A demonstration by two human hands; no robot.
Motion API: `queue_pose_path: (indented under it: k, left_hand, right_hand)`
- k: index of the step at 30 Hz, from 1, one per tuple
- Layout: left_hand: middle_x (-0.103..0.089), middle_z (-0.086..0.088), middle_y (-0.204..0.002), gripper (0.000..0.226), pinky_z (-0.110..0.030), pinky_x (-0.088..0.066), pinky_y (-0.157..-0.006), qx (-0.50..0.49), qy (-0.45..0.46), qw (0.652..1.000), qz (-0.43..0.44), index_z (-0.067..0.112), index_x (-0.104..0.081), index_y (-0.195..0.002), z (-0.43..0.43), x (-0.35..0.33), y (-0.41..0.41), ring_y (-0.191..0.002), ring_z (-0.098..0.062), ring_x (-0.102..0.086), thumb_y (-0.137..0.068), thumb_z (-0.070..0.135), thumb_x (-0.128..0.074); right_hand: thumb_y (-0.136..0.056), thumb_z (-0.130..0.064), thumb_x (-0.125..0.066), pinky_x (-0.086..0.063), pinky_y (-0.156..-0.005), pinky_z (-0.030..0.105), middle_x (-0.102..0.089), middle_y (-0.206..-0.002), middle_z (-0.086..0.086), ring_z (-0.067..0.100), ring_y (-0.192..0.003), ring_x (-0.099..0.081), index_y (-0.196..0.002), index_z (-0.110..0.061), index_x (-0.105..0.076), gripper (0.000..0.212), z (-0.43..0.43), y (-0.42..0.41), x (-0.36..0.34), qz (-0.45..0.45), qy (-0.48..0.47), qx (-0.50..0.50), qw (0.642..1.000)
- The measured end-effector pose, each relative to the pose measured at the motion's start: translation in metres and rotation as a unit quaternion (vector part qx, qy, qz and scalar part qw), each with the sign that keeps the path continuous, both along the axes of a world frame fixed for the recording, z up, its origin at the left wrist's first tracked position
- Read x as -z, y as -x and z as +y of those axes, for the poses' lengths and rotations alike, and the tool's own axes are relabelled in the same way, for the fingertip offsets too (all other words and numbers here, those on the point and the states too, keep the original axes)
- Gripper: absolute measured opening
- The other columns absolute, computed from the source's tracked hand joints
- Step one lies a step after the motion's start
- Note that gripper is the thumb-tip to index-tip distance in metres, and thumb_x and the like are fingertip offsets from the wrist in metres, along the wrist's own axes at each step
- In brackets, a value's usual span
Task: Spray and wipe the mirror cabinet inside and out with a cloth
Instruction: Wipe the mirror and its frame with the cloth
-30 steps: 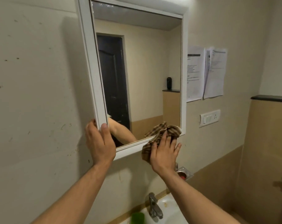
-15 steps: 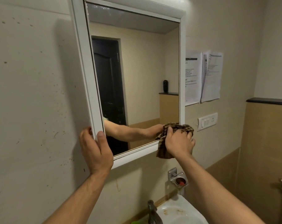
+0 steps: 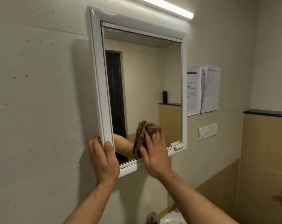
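Note:
A white-framed mirror cabinet (image 3: 98,75) hangs on the wall, its door nearly flush with the frame. My left hand (image 3: 103,160) grips the cabinet's lower left corner, thumb on the front of the frame. My right hand (image 3: 154,156) presses a brown checked cloth (image 3: 145,131) flat against the lower part of the mirror glass, just above the bottom frame. The cloth and that hand are blurred. A small white latch (image 3: 177,145) sits at the door's lower right corner. No spray bottle is in view.
A tube light (image 3: 166,7) runs above the cabinet. Two paper notices (image 3: 203,89) and a white switch plate (image 3: 207,132) are on the wall to the right. Below are a tap (image 3: 154,217) and a white basin (image 3: 172,219). A dark ledge (image 3: 266,113) tops the tan tiles.
My right hand has swept the cloth leftwards from the lower right corner of the mirror to its lower middle. The view has tilted upward, showing the cabinet's top and the light. My left hand keeps its grip.

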State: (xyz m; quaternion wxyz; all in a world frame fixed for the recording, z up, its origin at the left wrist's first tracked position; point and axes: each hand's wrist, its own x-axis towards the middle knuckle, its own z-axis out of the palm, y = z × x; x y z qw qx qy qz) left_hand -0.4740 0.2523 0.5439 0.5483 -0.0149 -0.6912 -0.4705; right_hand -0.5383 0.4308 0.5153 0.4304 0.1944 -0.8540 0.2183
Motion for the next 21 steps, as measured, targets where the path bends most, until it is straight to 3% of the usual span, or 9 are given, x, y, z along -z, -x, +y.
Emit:
queue_pose_path:
  k: [2, 4, 7, 8, 11, 15, 17, 19, 21]
  left_hand:
    - [-0.046, -0.012, -0.140, 0.069, -0.051, -0.050, -0.094, -0.004, 0.006, 1.000, -0.013, 0.008, -0.046, -0.142, -0.007, 0.004, -0.002, -0.120, -0.029, -0.051, -0.099, 0.058, -0.026]
    - [-0.040, -0.012, -0.151, 0.072, -0.056, -0.040, -0.109, -0.017, -0.003, 1.000, -0.012, 0.007, -0.043, -0.147, -0.023, 0.009, -0.005, -0.135, -0.030, -0.043, -0.099, 0.058, -0.026]
    - [-0.041, -0.018, -0.150, 0.071, -0.053, -0.037, -0.113, -0.015, -0.031, 0.999, 0.013, 0.000, -0.045, -0.145, -0.043, 0.003, -0.007, -0.136, -0.034, -0.041, -0.099, 0.052, -0.029]
    - [-0.041, -0.020, -0.148, 0.071, -0.045, -0.037, -0.114, -0.007, -0.043, 0.999, 0.024, -0.003, -0.045, -0.143, -0.048, -0.003, -0.008, -0.134, -0.035, -0.042, -0.099, 0.051, -0.030]
    - [-0.041, -0.024, -0.145, 0.068, -0.009, -0.031, -0.104, 0.028, -0.064, 0.996, 0.053, -0.006, -0.044, -0.142, -0.050, -0.031, -0.011, -0.131, -0.031, -0.043, -0.101, 0.046, -0.031]
    - [-0.039, -0.013, -0.147, 0.067, -0.005, -0.033, -0.099, 0.054, -0.070, 0.993, 0.081, 0.005, -0.041, -0.147, -0.045, -0.059, -0.018, -0.132, -0.018, -0.043, -0.101, 0.052, -0.029]
    - [-0.040, -0.010, -0.146, 0.064, -0.002, -0.032, -0.097, 0.054, -0.041, 0.993, 0.097, 0.007, -0.042, -0.147, -0.043, -0.062, -0.023, -0.128, -0.006, -0.043, -0.103, 0.051, -0.030]
    - [-0.041, -0.009, -0.146, 0.065, 0.000, -0.032, -0.094, 0.057, -0.032, 0.993, 0.102, 0.008, -0.042, -0.146, -0.040, -0.064, -0.025, -0.123, 0.006, -0.042, -0.101, 0.053, -0.030]
    - [-0.041, -0.009, -0.145, 0.069, 0.001, -0.031, -0.092, 0.055, -0.030, 0.993, 0.097, 0.006, -0.043, -0.146, -0.038, -0.068, -0.025, -0.120, 0.009, -0.042, -0.099, 0.055, -0.030]
  right_hand:
    - [-0.106, -0.060, -0.012, 0.008, -0.129, 0.048, -0.006, -0.172, -0.004, 0.012, -0.157, 0.015, -0.163, -0.041, -0.003, 0.060, 0.010, 0.022, -0.054, 0.012, 0.044, 0.000, 0.999]
    - [-0.104, -0.056, -0.012, 0.006, -0.128, 0.052, -0.011, -0.173, 0.005, 0.022, -0.160, 0.004, -0.165, -0.031, -0.009, 0.065, 0.018, 0.041, -0.116, 0.020, 0.121, 0.047, 0.991]
    - [-0.104, -0.058, -0.004, -0.002, -0.129, 0.052, -0.025, -0.168, 0.017, 0.032, -0.158, -0.014, -0.162, -0.012, -0.024, 0.077, -0.026, 0.041, -0.166, 0.032, 0.210, 0.118, 0.970]
    - [-0.105, -0.058, -0.008, -0.006, -0.129, 0.052, -0.032, -0.165, 0.017, 0.034, -0.156, -0.020, -0.158, -0.011, -0.031, 0.075, -0.051, 0.033, -0.157, 0.069, 0.178, 0.102, 0.976]
    - [-0.106, -0.049, -0.035, -0.010, -0.128, 0.055, -0.040, -0.158, 0.018, 0.036, -0.154, -0.027, -0.149, -0.011, -0.044, 0.059, -0.090, 0.000, -0.074, 0.210, -0.107, -0.069, 0.969]
    - [-0.105, -0.043, -0.044, -0.013, -0.128, 0.053, -0.048, -0.156, 0.017, 0.036, -0.152, -0.033, -0.146, -0.010, -0.055, 0.054, -0.032, -0.001, -0.018, 0.207, -0.280, -0.112, 0.931]
    - [-0.105, -0.047, -0.040, -0.015, -0.128, 0.054, -0.044, -0.158, 0.016, 0.037, -0.152, -0.032, -0.150, -0.011, -0.050, 0.058, -0.014, 0.010, -0.046, 0.153, -0.214, -0.064, 0.963]
    - [-0.106, -0.055, -0.027, -0.010, -0.129, 0.053, -0.025, -0.167, 0.013, 0.035, -0.157, -0.018, -0.162, -0.016, -0.023, 0.068, -0.022, 0.014, -0.105, 0.078, 0.008, -0.004, 0.997]
    - [-0.104, -0.064, -0.013, -0.007, -0.129, 0.052, -0.012, -0.171, 0.013, 0.033, -0.159, -0.007, -0.165, -0.019, -0.005, 0.076, -0.051, 0.012, -0.162, 0.035, 0.176, 0.039, 0.983]
